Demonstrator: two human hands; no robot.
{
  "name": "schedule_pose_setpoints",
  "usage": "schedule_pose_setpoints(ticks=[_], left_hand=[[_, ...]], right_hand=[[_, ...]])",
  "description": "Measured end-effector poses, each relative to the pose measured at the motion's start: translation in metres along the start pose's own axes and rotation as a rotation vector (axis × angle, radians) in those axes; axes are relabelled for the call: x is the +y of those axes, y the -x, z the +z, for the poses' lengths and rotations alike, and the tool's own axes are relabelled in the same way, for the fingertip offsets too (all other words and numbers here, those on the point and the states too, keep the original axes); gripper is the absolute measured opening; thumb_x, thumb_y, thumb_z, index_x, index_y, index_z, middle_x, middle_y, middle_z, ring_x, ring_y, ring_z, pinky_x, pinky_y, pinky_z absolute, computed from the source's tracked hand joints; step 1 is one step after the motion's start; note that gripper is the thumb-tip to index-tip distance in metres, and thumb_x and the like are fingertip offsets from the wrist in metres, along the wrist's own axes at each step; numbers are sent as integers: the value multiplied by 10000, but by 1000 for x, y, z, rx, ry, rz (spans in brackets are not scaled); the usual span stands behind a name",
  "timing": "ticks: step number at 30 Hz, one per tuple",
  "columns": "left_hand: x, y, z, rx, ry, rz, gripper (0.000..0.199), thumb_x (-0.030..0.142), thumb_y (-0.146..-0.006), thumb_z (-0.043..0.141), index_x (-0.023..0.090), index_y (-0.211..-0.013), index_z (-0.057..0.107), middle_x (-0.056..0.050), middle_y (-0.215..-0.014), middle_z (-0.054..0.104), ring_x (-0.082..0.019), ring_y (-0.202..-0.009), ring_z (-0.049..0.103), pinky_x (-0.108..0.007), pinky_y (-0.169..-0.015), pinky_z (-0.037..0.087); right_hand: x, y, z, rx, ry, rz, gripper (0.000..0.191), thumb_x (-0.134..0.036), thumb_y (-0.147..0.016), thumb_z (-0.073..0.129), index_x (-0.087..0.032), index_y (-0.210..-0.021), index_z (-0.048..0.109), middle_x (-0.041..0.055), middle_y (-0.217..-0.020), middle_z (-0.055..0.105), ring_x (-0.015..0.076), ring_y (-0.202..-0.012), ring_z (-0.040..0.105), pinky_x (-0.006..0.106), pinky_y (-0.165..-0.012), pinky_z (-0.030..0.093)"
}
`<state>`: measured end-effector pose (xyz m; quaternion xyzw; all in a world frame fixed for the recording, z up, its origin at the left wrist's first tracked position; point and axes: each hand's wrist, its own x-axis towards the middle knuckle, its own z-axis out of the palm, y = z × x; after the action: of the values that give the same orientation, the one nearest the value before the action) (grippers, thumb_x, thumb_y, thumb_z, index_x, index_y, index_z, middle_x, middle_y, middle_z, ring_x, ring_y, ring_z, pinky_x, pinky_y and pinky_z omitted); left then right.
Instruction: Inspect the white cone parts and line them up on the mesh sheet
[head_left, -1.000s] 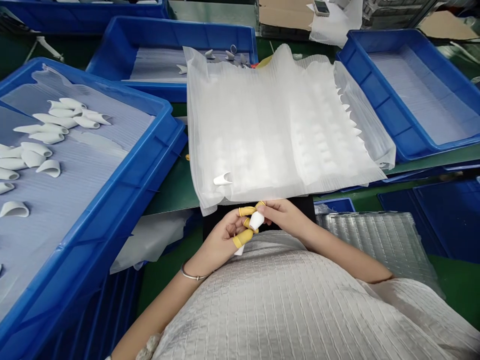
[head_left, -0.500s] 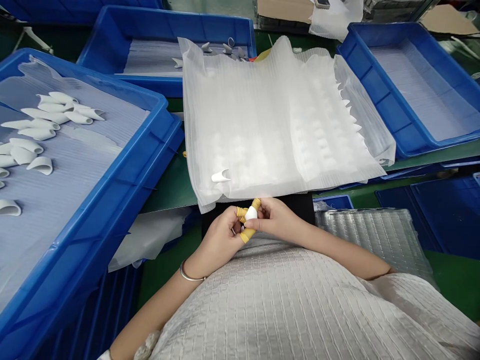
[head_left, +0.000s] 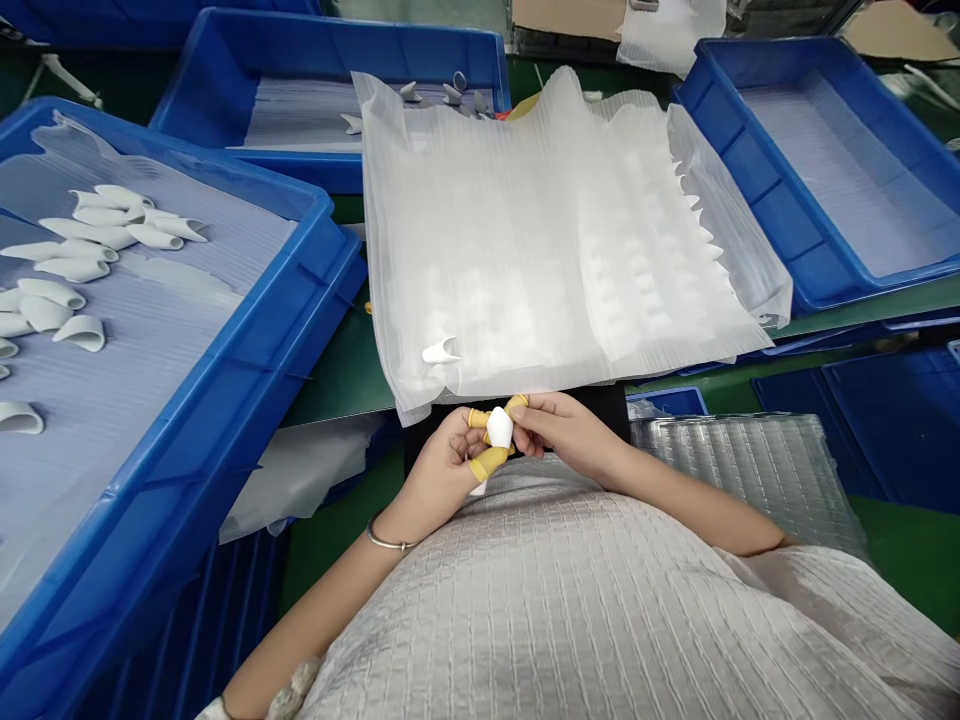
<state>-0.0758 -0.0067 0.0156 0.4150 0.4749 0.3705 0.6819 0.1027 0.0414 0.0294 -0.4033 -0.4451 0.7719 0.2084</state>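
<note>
In front of my waist, my left hand [head_left: 455, 455] pinches a small white hollow piece [head_left: 500, 428] with its fingertips. Yellow finger cots cover some of these fingertips. A white bit shows below the left thumb; whether it belongs to the same piece I cannot tell. My right hand [head_left: 555, 425] is closed at the piece's right side, a yellow-cotted finger touching its upper edge. Another white piece with a notched, open end [head_left: 441, 351] lies on the translucent wrapping sheet [head_left: 517, 220] just beyond my hands. Rows of pale shapes show through that sheet.
A large blue tray [head_left: 247, 330] at left holds several white tapered hollow pieces [head_left: 90, 235]. Behind is another blue tray [head_left: 360, 45] with a few pieces. A lined blue tray [head_left: 720, 120] stands at right. Clear plastic trays [head_left: 750, 470] sit low on the right.
The white piece has turned in my fingers, so more of its face shows. My right thumb has drawn back from its lower side, and a white bit appears below my left thumb.
</note>
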Motion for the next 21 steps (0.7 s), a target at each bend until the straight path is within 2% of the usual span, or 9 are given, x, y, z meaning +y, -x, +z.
schedule_pose_setpoints(ticks=[5,11,17,21], left_hand=[[-3,-1,0,42,-5,-27,248,237,-763,737,189,-923,553,6,-819,673,-139,-755,634,-260,-680,488],[-4,1,0,125,-173,-13,261,246,-730,760,191,-888,560,39,-743,590,-93,-622,497,-223,-581,409],[-4,2,1,120,-157,-18,238,243,-737,734,191,-872,545,26,-759,596,-100,-639,505,-227,-585,406],[-6,2,0,140,-230,9,225,250,-757,723,196,-888,548,36,-740,556,-99,-625,479,-226,-566,391]], right_hand=[[0,3,0,5,43,10,157,-302,-842,642,-161,-896,600,-17,-717,582,114,-640,528,245,-594,399],[9,-4,1,-24,110,-80,210,-204,-736,698,-181,-851,523,-49,-706,521,109,-639,493,250,-597,392],[12,-5,-1,-63,70,-73,170,-165,-732,646,-181,-852,527,-44,-723,529,110,-654,503,264,-632,406],[13,-4,0,-51,63,-90,199,-187,-739,669,-185,-875,524,-44,-729,528,113,-660,504,261,-624,406]])
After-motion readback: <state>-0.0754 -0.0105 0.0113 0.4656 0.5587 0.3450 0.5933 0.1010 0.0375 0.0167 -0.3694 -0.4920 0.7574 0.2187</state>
